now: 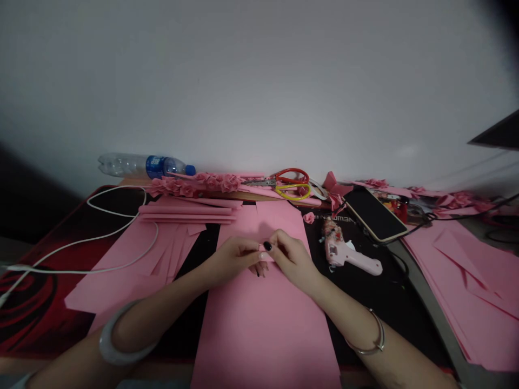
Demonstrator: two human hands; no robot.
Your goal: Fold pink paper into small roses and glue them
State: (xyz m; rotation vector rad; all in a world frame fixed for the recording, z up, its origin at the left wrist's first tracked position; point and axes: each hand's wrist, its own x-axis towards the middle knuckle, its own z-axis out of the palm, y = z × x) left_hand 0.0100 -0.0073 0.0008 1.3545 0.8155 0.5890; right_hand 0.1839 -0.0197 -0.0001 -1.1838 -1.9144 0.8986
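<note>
Left hand [232, 260], right hand [294, 262]: fingers [277, 253] pinched closed on small pink paper piece [262, 247], mostly hidden. Advise light, even pressure.

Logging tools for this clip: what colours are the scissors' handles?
The upper handle loop is red and the lower handle loop yellow, clearest in the head view.

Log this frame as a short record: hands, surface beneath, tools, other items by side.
Hands: left hand and right hand meet, fingertips pinching a small pink piece, mostly hidden
Beneath: long pink sheet
Tools: scissors, red and yellow handles; pale pink glue gun
Left: rolled pink paper; white cable
Back: bottle on its side; pink paper flowers
Right: phone, screen dark
</note>
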